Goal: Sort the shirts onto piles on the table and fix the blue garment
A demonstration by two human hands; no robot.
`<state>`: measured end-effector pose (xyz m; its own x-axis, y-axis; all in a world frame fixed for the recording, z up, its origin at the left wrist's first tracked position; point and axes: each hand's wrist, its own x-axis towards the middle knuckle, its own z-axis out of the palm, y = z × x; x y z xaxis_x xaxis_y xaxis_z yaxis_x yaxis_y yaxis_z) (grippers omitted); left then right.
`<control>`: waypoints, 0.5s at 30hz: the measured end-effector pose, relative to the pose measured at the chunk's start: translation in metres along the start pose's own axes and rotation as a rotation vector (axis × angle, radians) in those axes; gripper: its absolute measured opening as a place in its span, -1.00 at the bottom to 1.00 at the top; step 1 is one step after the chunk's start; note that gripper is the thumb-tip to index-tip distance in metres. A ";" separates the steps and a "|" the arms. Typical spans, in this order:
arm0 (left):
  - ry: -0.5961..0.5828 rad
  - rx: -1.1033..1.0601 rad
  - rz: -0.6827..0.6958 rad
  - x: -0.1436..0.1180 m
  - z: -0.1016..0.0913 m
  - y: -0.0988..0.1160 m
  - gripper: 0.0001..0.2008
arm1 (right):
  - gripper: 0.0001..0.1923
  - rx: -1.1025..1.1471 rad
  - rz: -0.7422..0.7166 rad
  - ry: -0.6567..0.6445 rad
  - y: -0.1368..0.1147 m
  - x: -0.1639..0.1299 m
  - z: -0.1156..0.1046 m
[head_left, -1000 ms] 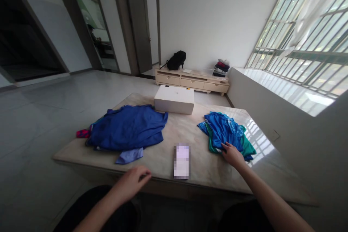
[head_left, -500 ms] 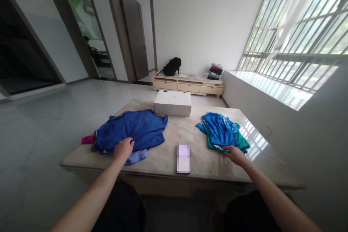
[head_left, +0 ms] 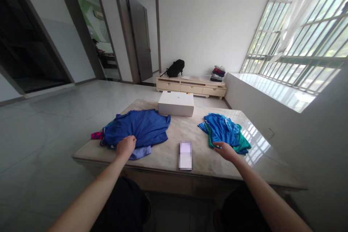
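My left hand [head_left: 126, 147] rests at the near edge of a heap topped by a dark blue shirt [head_left: 144, 127]. Its fingers are curled together, and whatever they may hold is hidden. Under the shirt, a lilac garment [head_left: 141, 153] shows in front and a pink-and-purple piece [head_left: 96, 135] pokes out at the left. My right hand [head_left: 226, 151] is at the near edge of the other heap, thumb and fingers pinched on a green garment [head_left: 210, 136]. Bright blue shorts or a shirt [head_left: 221, 130] lie on top there. Between my hands lies a phone [head_left: 185, 156], its screen blurred.
The marble-look table [head_left: 174, 134] carries a white box [head_left: 176, 104] at its far side. Beyond it, a low cabinet [head_left: 191, 87] holds a black backpack [head_left: 175, 68] and a stack of folded clothes [head_left: 218, 73]. Through a doorway at the left, a person [head_left: 98, 49] is partly visible.
My right hand has moved a little left along the heap's near edge with the green cloth. My left hand stays at the blue shirt. The view has shifted slightly left.
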<state>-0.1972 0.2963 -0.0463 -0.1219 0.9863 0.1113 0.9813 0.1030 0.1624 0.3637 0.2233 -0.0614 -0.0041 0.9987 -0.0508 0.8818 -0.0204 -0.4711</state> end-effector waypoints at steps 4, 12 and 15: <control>0.057 -0.057 -0.006 -0.007 -0.004 -0.001 -0.76 | -0.73 0.104 -0.011 0.011 -0.018 -0.007 0.007; 0.191 -0.435 -0.048 -0.018 -0.025 0.016 -0.77 | -0.72 0.493 0.050 -0.006 -0.061 -0.040 0.036; 0.279 -0.653 -0.062 -0.039 -0.050 0.037 -0.68 | -0.55 0.735 0.080 -0.084 -0.082 -0.053 0.045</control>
<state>-0.1637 0.2556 0.0044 -0.2936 0.9025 0.3152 0.6925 -0.0265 0.7210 0.2700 0.1695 -0.0598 -0.0149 0.9866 -0.1626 0.3379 -0.1481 -0.9295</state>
